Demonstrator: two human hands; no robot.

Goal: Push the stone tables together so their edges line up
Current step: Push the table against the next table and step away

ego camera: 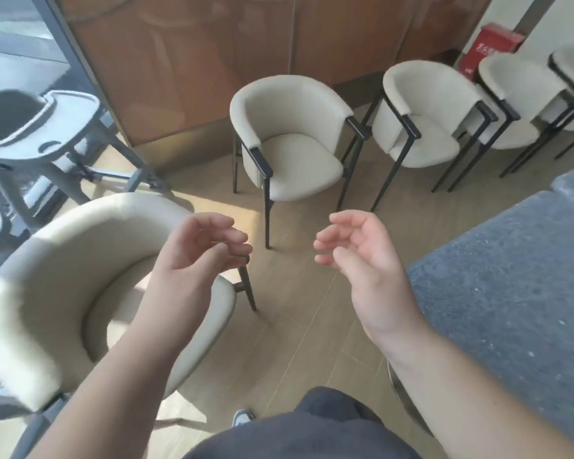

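The one sign of lettering is on the red box point(491, 48) at about one o'clock, standing against the wall behind the row of chairs. Its front face carries white marks, most likely characters, but they are too small and blurred to read. No other text, label, brand, number or sign can be read anywhere in view.

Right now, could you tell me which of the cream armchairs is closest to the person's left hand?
The cream armchair at lower left, directly beneath the left hand. The other armchairs stand farther off along the wooden wall.
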